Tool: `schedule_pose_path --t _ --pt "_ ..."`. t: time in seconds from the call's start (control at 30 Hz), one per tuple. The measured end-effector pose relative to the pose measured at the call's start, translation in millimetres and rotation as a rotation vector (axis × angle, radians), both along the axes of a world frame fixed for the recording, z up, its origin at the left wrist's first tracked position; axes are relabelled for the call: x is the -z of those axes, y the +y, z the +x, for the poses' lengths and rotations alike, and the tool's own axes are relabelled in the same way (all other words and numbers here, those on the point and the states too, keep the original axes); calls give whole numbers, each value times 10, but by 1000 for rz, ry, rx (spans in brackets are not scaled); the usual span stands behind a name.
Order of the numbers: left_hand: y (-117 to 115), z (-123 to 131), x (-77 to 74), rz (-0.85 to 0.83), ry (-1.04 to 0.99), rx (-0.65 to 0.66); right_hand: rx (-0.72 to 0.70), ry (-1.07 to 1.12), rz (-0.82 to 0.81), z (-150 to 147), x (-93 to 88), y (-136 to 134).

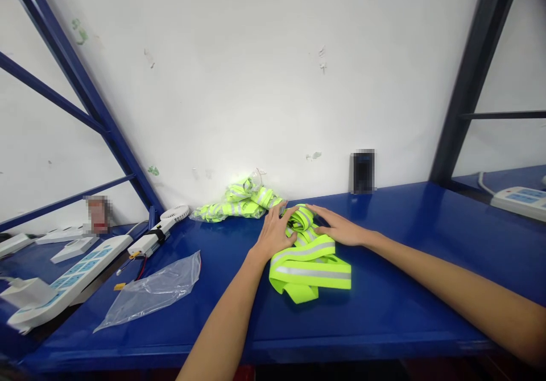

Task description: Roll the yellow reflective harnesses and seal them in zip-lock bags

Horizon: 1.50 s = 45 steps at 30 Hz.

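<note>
A bright yellow-green reflective strap with silver stripes lies loosely folded on the blue table, its far end gathered into a small roll. On the roll's left side rests my left hand, fingers spread and the thumb towards the strap. From the other side my right hand reaches in with its fingers stretched out along the roll. Both hands appear to touch the roll without closing around it. Beyond my left hand, several similar yellow-green straps in clear plastic bags lie piled against the wall.
An open clear plastic bag lies flat at left on the blue table. Near it are a small white fan, a white battery-like pack with wires and a power strip. A blurred dark object stands by the wall.
</note>
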State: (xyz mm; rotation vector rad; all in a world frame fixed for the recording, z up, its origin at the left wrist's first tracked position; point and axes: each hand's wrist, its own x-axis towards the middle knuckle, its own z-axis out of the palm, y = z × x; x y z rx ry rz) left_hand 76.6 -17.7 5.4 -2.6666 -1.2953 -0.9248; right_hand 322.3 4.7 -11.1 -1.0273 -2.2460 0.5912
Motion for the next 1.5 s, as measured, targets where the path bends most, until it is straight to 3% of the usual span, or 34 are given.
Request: schedule_pose_path --t 0.13,0.23,0.33,0.4,0.5,0.63,0.73,0.87,1.0,1.17,1.4,1.5 --pt "38 -51 22 -180 -93 79 -44 63 43 -30 -40 -116" --pt "36 -90 -5 -335 -399 121 -39 186 91 -23 -89 -195" --pt "24 -92 -20 -623 -720 171 -10 329 84 -12 -165 -279" --pt "17 -65 -1 -791 -858 138 -41 336 105 -15 -220 -348" --pt "7 -7 42 -901 -1004 31 -146 167 186 -35 -274 -445" --pt "-33 21 39 -909 -980 27 -177 -9 250 -70 -271 -485" --pt "-83 9 8 -827 -825 79 -146 84 224 -98 -271 -476" --pt "-118 16 18 -636 -621 102 0 461 -88 -169 -302 -489" --pt "-119 29 35 -473 -618 3 67 736 -406 -263 -282 -501" --pt "-175 7 -32 -493 -585 68 143 1000 -636 -322 -205 -465" --pt "-187 135 -33 -627 -674 233 228 1038 -550 -421 -61 -344" --pt "-125 213 -2 -618 -844 270 154 1003 -562 -503 -95 -379"
